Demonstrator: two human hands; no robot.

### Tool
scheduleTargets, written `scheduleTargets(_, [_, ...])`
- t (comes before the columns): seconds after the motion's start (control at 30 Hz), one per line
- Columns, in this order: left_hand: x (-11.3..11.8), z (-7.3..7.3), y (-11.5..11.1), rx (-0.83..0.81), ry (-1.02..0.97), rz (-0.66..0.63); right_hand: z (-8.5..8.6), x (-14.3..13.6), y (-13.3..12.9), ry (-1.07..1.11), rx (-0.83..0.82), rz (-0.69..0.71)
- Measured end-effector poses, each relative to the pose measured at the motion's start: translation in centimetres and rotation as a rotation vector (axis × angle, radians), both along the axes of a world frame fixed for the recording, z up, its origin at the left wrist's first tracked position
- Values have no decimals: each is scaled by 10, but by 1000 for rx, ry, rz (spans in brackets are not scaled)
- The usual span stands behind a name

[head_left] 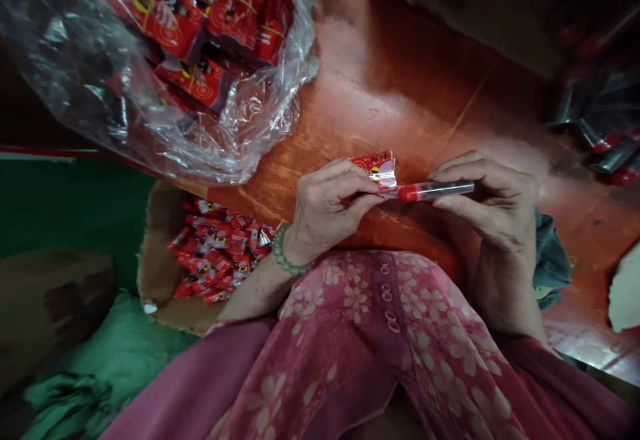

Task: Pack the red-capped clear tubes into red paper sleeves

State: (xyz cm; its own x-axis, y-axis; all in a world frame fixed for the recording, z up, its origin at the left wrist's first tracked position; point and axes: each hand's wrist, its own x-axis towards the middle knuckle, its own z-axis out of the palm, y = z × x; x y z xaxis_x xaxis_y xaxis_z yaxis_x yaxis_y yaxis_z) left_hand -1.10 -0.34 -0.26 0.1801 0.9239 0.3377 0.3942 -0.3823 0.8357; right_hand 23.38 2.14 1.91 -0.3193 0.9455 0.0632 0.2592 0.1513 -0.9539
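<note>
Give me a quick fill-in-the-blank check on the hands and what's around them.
1. The left hand holds a printed packet coloured mainly ____.
2. The hand around the clear part of the tube is the person's ____ one.
3. The beaded bracelet is pale ____.
4. The bag holding red bundles is made of clear ____.

Missing words: red; right; green; plastic.

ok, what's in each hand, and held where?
Left hand: red packet, by its near edge. Right hand: red-tipped tube, by its clear part.
</note>
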Motion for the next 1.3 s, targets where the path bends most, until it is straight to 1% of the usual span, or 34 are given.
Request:
scheduleTargets(0.13, [-1,-1,-4,-23,43,-7,11,-1,1,-101,-23,64])
scheduleTargets(0.27, [0,-2,-6,-57,80,-41,20,-3,5,-211,-29,159])
scheduleTargets(0.37, [1,-4,-6,-70,66,-70,22,-3,9,-271,-53,218])
scheduleTargets(0.5, [3,-8,-7,-97,48,-79,23,-6,9,-301,-68,232])
scheduleTargets(0.6, [3,-10,-9,-144,7,-101,22,-8,8,-238,-82,218])
scheduleTargets(0.7, [2,-7,-9,-208,-56,-142,17,-10,8,-147,-121,197])
scheduleTargets(0.8, [2,-3,-7,-275,-118,-180,11,-13,6,-90,-205,118])
scheduleTargets(0.83, [2,-2,-6,-301,-120,-186,9,-15,4,-78,-239,98])
scheduleTargets(0.97, [2,5,-2,-370,-85,-219,5,-23,-2,-13,-368,91])
scheduleTargets(1.0, [2,7,0,-383,-86,-232,5,-24,-3,17,-383,63])
scheduleTargets(1.1, [-2,11,6,-436,-88,-252,4,-27,-5,69,-399,-54])
scheduleTargets(1.23, [-8,12,11,-479,-62,-223,3,-34,-8,71,-447,-79])
scheduleTargets(1.3, [-8,12,11,-493,-67,-226,3,-38,-9,66,-422,-90])
